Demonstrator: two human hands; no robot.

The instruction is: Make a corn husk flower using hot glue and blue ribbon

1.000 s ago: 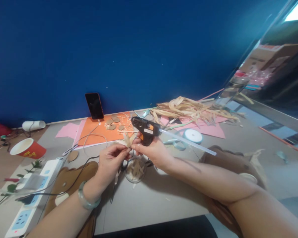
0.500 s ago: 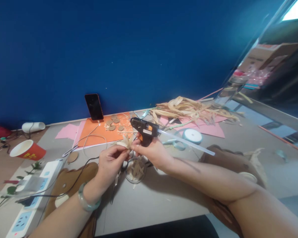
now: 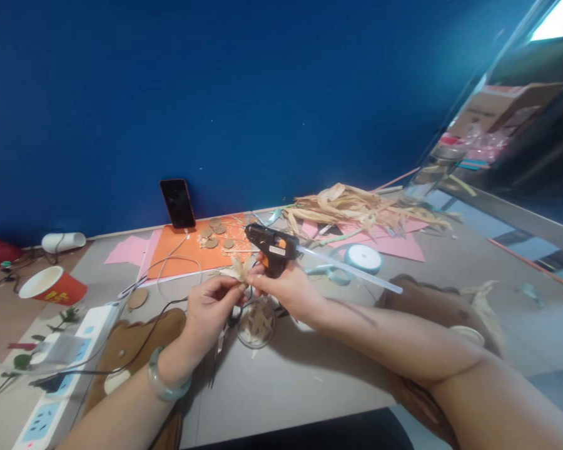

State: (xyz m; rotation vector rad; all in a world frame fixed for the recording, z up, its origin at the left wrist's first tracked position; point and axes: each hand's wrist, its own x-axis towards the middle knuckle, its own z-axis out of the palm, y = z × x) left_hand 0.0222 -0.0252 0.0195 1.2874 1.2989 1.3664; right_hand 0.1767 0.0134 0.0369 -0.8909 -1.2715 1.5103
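Observation:
Between the fingertips of my left hand is a small pale flower of dried husk, its petals spread upward. My right hand is wrapped round a black and orange glue gun, from whose back a long clear glue stick sticks out. The thumb and a fingertip of that hand also touch the flower's base. Just below both hands stands a round clear container with pale husk pieces in it. Beside it, scissors lie partly hidden under my left hand.
Dried husks are heaped at the back right, near a ribbon spool. A phone leans on the blue wall behind orange paper with brown discs. At left are a power strip, a red paper cup and cables.
Almost nothing differs. Both hands keep their hold on the flower and the glue gun, and the gun has tilted or shifted very slightly.

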